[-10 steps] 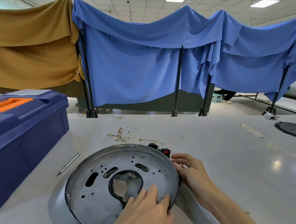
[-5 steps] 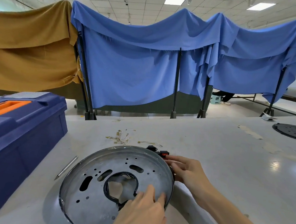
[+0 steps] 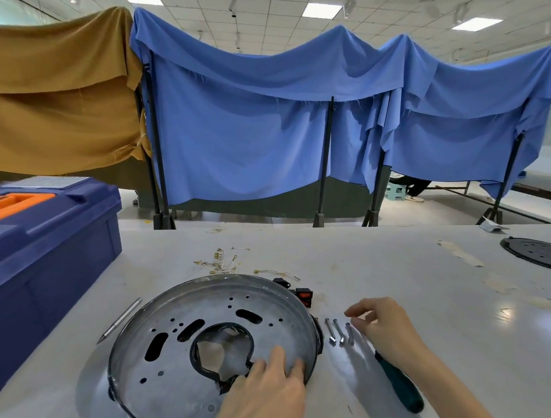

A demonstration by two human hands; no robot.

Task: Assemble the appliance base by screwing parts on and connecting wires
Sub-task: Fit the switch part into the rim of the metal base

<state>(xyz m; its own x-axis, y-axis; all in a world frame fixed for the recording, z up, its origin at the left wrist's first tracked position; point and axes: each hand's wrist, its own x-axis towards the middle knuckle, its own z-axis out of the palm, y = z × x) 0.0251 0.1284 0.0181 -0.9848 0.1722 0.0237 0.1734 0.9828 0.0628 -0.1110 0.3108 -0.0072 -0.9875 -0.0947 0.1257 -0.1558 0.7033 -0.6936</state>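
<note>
Because the right hand (image 3: 386, 327) hovers just over the three screws (image 3: 339, 332) with its fingers (image 3: 356, 310) loosely bent and nothing between them that I can make out, the first risk is a clumsy pick. The screws lie side by side, nearly touching, on a smooth bench (image 3: 394, 266). A fingertip landing on one could roll the others toward the base (image 3: 213, 331) or under the wrist. The screwdriver (image 3: 400, 385) lies just beside them, partly under that forearm, so a sweep of the arm could knock it along the bench.

The base, a round perforated metal plate, sits at the near middle of the bench. The left hand (image 3: 264, 400) rests on its near right part with fingers (image 3: 278, 356) laid flat beside the central hole, gripping nothing. The plate looks to sit on a pale shell rather than flat on the bench. If so, lifting that hand while a screw is driven could let it turn or rock, and the holes would drift out of line.

Two small switches (image 3: 302, 294) lie at the far rim, touching it or just beside it, with thin wires (image 3: 221, 263) beyond. Shoving the base away could scatter them or trap a wire under the rim.
</note>
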